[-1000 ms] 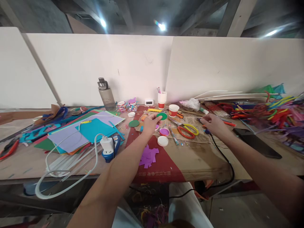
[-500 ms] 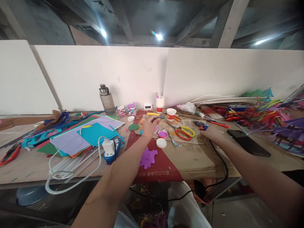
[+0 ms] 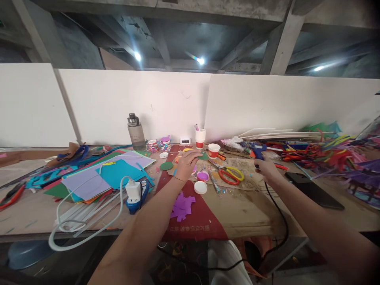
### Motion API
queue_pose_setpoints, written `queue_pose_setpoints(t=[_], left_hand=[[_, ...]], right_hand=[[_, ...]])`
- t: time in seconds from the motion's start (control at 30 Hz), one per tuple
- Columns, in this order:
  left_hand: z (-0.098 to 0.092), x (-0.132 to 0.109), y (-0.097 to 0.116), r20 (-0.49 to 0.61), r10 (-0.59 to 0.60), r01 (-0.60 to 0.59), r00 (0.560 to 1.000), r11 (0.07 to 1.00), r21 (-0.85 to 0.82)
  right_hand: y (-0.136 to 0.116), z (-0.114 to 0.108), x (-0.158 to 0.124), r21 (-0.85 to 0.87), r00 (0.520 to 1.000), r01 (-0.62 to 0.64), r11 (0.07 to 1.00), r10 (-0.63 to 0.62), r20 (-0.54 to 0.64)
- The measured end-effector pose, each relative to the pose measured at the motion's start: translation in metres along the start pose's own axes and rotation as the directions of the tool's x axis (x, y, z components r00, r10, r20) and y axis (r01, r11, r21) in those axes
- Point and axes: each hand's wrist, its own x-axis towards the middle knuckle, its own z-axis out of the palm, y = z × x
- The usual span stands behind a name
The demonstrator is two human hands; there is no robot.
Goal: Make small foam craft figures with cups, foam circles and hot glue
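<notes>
Right hand (image 3: 267,165) curls round blue glue gun (image 3: 259,152), raised higher than 0.5 s ago. Left hand (image 3: 187,163) keeps green disc (image 3: 204,156) pinched at fingertips.

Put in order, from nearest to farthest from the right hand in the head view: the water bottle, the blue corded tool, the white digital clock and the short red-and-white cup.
1. Blue corded tool: in the right hand.
2. Short red-and-white cup: to that hand's left.
3. White digital clock: farther left, toward the back.
4. Water bottle: farthest left of the four.
</notes>
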Motion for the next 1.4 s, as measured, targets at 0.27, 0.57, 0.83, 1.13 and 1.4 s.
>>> queue_pose_setpoints(t=[0.27,0.57,0.83,1.13,1.4], left_hand=[[-0.007,-0.001,-0.004,-0.017,0.033,-0.030,0.999,0.990,0.140],[-0.011,-0.003,-0.009,0.051,0.003,-0.015,0.999,0.974,0.224],[-0.007,-0.002,-0.007,0.031,0.026,-0.032,0.999,0.971,0.238],[-0.002,-0.001,-0.002,-0.069,-0.292,0.292,0.954,0.956,-0.010],[0.008,0.003,0.001,0.187,-0.792,0.758,0.581,0.444,-0.477]], right_hand=[[-0.040,0.070,-0.017,0.353,0.953,-0.066,0.933,-0.046,0.300],[-0.036,0.067,-0.044,0.248,0.875,-0.026,0.968,-0.098,0.474],[-0.034,0.065,-0.047,0.262,0.874,0.000,0.965,-0.128,0.469],[-0.034,0.066,-0.050,0.260,0.871,0.041,0.965,-0.162,0.464],[-0.026,0.067,-0.043,0.323,0.898,-0.005,0.947,-0.138,0.418]])
